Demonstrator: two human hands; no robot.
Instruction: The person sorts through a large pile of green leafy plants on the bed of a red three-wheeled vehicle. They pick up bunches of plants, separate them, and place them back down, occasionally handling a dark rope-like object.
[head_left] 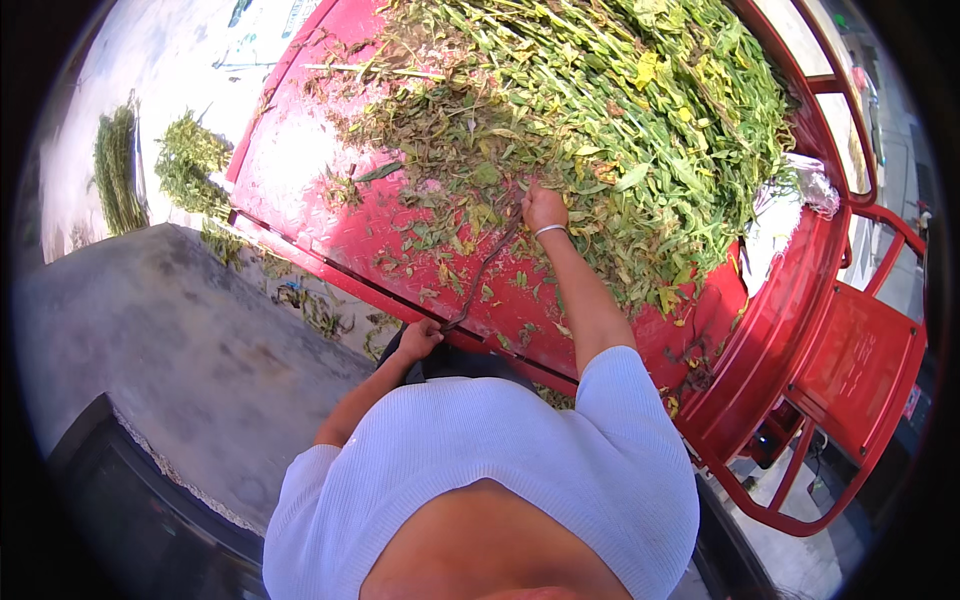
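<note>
Left hand [421, 338]: fingers curled, just left of frame centre. Right hand [544, 207]: upper centre, right arm [587, 305] extended. Closed: 2 of 2.

No readable text; small pale marks [862, 350] on the flat red metal panel [850, 385] at right are too faint and blurred to make out

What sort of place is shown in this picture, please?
It is probably an outdoor yard where harvested plants are handled. A red cargo bed with metal rails carries a heap of leafy stalks, and a separate green bundle is on the sunlit, pale ground beyond it.
</note>
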